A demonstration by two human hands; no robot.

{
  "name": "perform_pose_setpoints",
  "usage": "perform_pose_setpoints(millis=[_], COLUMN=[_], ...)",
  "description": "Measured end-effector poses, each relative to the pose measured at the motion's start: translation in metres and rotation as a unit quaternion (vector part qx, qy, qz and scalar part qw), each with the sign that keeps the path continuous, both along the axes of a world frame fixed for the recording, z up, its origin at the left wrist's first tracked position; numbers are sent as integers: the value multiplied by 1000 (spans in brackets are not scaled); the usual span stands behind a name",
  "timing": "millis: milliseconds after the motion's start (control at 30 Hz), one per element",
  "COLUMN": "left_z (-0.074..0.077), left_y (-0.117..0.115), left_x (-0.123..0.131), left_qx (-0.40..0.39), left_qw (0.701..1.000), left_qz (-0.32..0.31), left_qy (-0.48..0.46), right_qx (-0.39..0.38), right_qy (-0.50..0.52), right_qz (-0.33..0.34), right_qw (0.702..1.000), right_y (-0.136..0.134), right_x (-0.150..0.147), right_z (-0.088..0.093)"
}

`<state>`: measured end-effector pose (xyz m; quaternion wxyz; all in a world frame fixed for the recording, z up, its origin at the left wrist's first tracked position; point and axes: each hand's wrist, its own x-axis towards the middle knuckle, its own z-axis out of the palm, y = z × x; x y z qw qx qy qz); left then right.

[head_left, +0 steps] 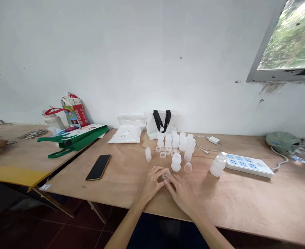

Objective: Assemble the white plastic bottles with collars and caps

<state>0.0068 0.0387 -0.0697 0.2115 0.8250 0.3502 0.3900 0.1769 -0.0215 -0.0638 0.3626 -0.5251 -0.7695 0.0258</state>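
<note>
Both hands [152, 183] [181, 193] pinching what seems a clear ring [165, 175], wooden table [258, 200], pale wall [110, 62], window [289, 45]

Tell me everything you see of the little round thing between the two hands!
The small round piece looks like see-through plastic, pale, with a curved, ring-like rim. The left hand and right hand hold it at their fingertips, near the front edge of the wooden table. They hide part of it, so I can't tell its full shape or whether it touches the table.
</note>
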Motion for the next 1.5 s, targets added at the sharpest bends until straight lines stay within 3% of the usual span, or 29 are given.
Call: perform_pose_setpoints(millis=[200, 300, 367, 433, 533, 700, 1033, 1267, 1500], left_z=[5, 3, 1, 1, 6, 17, 10, 11, 9], left_y=[-2, -3, -4, -5, -7, -11, -10, -12, -12], left_x=[5, 5, 5, 5, 6, 6, 10, 11, 12], left_qx=[-42, -39, -46, -52, -40, -44, -156, -136, -129], left_qw=[994, 993, 992, 991, 992, 992, 985, 989, 991], left_qz=[-2, -9, -14, -21, -48, -93, -39, -26, -35], left_qy=[-98, -107, -113, -118, -110, -69, -60, -53, -28], right_qx=[-18, -56, -87, -118, -147, -148, -144, -134, -92], right_qy=[172, 277, 333, 373, 408, 392, 370, 315, 197], right_qz=[1, -2, 35, 70, 68, 22, 48, 21, -39], right_qw=[985, 959, 938, 918, 899, 908, 917, 939, 975], right_y=[-3, -2, 1, 4, 7, 8, 6, 6, 7], right_x=[1, 0, -1, -1, 0, 5, 1, 0, 2], right_z=[11, 9, 7, 5, 2, 1, 5, 1, -7])
